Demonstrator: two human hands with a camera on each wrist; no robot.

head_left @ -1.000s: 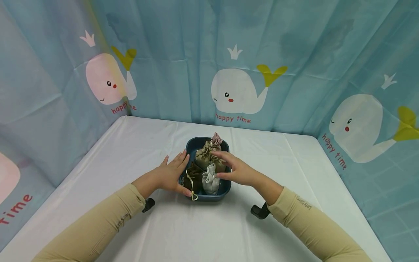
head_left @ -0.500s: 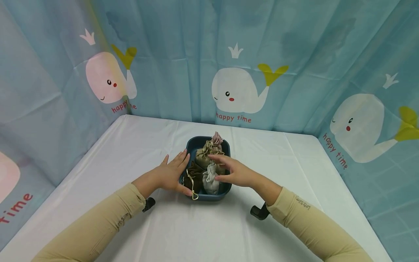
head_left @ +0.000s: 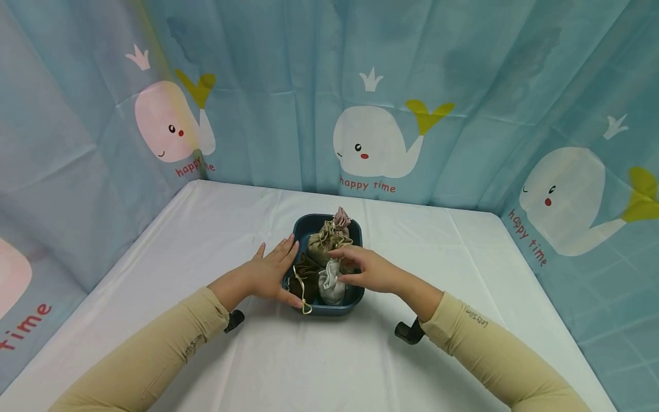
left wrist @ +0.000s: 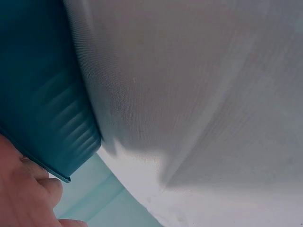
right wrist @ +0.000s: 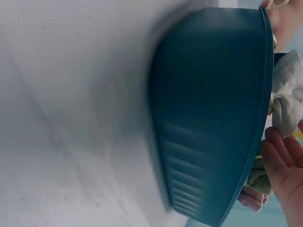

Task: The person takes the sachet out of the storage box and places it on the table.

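A dark blue bin (head_left: 329, 311) holds several drawstring pouches. My left hand (head_left: 268, 274) lies with its fingers spread along the bin's left rim, the thumb by the near left corner. Beside it is a dark brown pouch (head_left: 305, 280) with a cream cord. My right hand (head_left: 373, 270) reaches over the right rim, thumb and fingers apart around the top of a light grey pouch (head_left: 331, 286). In the right wrist view, the fingertips are close to the grey pouch's gathered top (right wrist: 285, 116); contact is unclear. Behind are an olive pouch (head_left: 319, 246) and a pink pouch (head_left: 341, 220).
The bin stands on a white-covered table (head_left: 309, 366). A light blue curtain (head_left: 268, 126) printed with whales hangs behind and at both sides. Black wrist mounts (head_left: 409, 332) show under the forearms. A further pouch is partly hidden under the right hand.
My right hand has shifted slightly left and its upper fingers have lowered toward the grey pouch's top. The left hand has stayed in place on the rim.
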